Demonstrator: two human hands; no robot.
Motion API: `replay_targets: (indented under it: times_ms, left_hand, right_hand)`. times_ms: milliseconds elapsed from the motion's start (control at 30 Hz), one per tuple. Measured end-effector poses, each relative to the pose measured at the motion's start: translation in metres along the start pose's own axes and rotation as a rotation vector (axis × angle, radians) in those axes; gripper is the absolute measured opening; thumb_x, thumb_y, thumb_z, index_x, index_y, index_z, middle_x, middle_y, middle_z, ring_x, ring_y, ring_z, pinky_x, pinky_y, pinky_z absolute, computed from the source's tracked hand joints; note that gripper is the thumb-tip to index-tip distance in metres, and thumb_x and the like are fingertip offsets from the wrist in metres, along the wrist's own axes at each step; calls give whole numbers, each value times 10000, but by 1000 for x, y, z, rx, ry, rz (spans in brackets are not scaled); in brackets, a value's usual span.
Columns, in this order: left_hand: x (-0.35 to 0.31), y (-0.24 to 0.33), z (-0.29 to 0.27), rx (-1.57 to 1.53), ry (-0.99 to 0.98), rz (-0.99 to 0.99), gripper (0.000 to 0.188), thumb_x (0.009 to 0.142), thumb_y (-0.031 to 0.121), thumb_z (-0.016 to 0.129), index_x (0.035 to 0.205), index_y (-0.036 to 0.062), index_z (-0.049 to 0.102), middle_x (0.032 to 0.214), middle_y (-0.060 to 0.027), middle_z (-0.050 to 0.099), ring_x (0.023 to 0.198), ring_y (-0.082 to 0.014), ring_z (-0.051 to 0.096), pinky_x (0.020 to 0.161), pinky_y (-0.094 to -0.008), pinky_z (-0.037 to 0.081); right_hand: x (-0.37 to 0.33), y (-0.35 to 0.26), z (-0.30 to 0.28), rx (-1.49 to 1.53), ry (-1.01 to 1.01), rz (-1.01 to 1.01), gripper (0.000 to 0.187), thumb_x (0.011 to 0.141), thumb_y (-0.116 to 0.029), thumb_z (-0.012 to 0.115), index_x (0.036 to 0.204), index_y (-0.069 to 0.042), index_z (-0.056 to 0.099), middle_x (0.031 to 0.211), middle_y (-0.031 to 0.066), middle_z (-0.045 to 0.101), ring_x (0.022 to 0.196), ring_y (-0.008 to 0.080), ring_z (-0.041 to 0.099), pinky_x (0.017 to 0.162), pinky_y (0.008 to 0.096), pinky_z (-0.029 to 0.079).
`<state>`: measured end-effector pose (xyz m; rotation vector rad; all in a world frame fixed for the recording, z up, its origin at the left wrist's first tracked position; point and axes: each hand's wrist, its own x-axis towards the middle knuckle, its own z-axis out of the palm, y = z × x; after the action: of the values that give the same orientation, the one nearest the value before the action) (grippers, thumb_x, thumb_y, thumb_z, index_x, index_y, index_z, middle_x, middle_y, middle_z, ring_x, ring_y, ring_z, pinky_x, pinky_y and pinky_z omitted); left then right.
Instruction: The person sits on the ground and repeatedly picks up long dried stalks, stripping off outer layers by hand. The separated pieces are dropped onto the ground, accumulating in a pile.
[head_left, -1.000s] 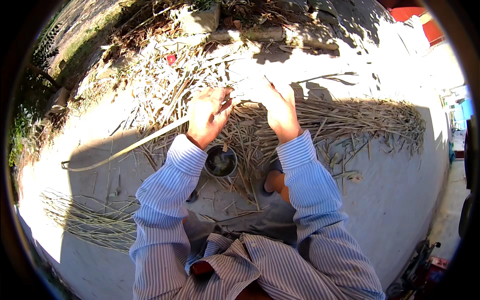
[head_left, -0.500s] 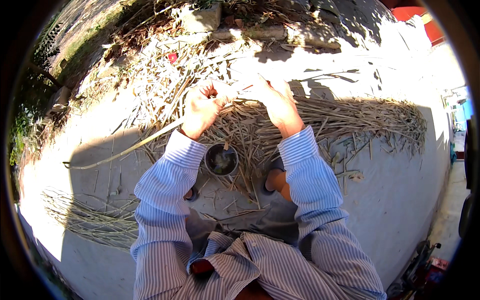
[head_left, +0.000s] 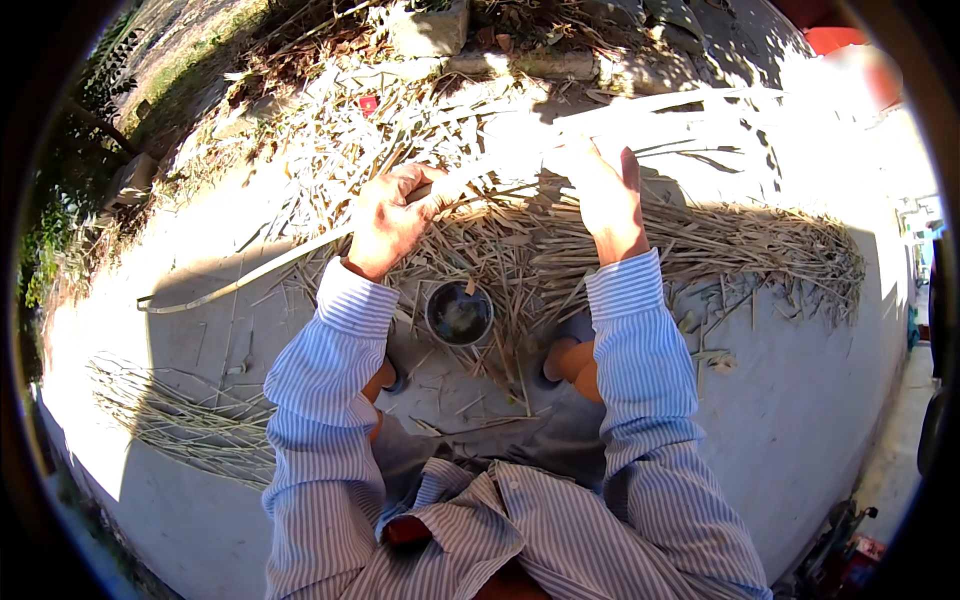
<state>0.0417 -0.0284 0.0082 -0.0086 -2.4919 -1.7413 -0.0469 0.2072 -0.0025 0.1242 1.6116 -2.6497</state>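
Observation:
A long pale plant stalk runs from the lower left up into my left hand, whose fingers are closed round it. My right hand is farther right, fingers curled at the stalk's line and thumb sticking up. Strong glare washes out its fingertips and the stretch between the hands. Beyond it a pale strip reaches toward the upper right; whether it joins the stalk cannot be made out. Below the hands, between my feet, stands a round dark container with something wet-looking inside.
A heap of dry stalks lies across the ground to the right. Loose dry leaves and peelings spread at the far left. A bundle of thin greenish stalks lies near left. Stone blocks edge the back.
My right hand has moved right, away from the left hand, and turned with its thumb up. A pale strip now stretches to the upper right. The left hand still grips the stalk.

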Motion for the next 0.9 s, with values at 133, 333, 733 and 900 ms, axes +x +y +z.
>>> replay_targets:
  times_ms: [133,333,733,900]
  left_hand:
    - [3,-14,-3,-521,129,-101,164,824,133,744,855,-7,666,814,-76,697,706,-116,641,684,-260,530]
    - [24,-27,-78,-469,473,-90,143,853,169,724,875,48,651,759,-48,683,614,-101,598,596,-221,472]
    - [28,-19,-64,1029,491,441,373,782,268,725,1035,24,600,862,-107,647,808,-304,576,760,-394,423]
    - [26,10,4,670,45,530,214,746,80,724,945,30,661,811,-84,661,832,-262,592,750,-344,472]
  right_hand:
    - [-4,-3,-5,9,-138,-15,229,918,-59,591,1094,85,576,1010,198,652,864,269,676,752,353,583]
    - [3,6,-17,-101,-12,-24,156,907,-95,614,992,29,572,903,135,652,750,198,656,667,308,558]
    - [-11,31,4,36,-251,108,320,922,-110,593,1206,28,544,994,113,650,871,232,670,758,337,571]
    - [-11,55,18,245,-305,247,220,917,-153,619,1042,23,576,906,130,648,826,249,681,736,370,592]
